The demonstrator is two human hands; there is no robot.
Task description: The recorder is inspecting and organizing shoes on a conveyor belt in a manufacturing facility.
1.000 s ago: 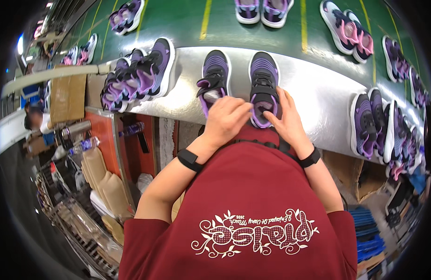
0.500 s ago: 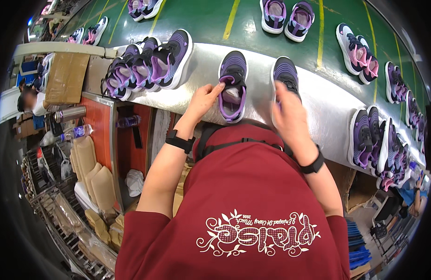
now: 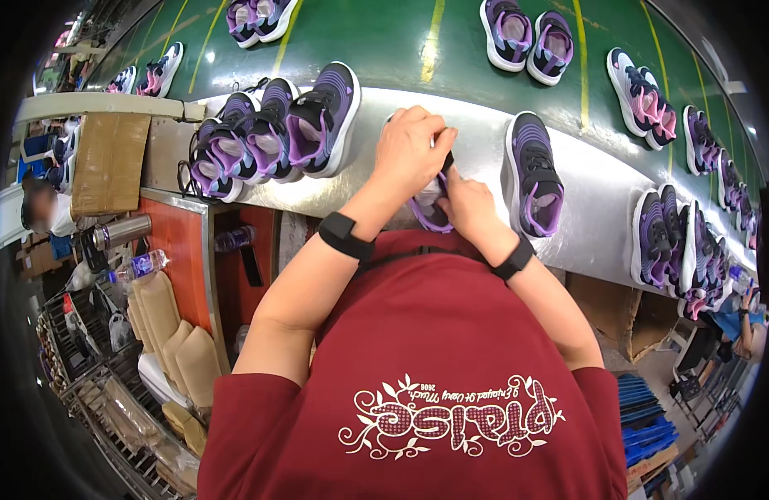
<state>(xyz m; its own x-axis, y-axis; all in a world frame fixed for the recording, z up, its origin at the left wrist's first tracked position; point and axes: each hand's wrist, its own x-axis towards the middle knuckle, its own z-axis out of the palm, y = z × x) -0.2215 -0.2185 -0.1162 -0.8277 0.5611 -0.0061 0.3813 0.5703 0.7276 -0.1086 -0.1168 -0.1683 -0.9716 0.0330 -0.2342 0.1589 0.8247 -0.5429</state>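
Note:
A black and purple sneaker (image 3: 432, 215) stands on the metal ledge right in front of me, its toe and most of its upper hidden by my hands. My left hand (image 3: 409, 154) is bent over the top of it, fingers closed around a dark piece near the tongue that looks like its strap. Lower down, my right hand (image 3: 472, 204) grips the collar on the sneaker's right side. Just right of my hands is a second, matching sneaker (image 3: 534, 171), toe pointing away, touched by neither hand.
Several purple sneakers (image 3: 272, 125) lean in a row at left on the metal ledge (image 3: 476, 125). More sneakers (image 3: 651, 237) cluster at right. Beyond lies a green conveyor belt (image 3: 384, 50) with yellow lines and shoe pairs. A cardboard sheet (image 3: 109, 162) and bottles are at far left.
My left hand has moved right and over the middle sneaker, closing on it. My right hand has left the right-hand sneaker and come to the middle one.

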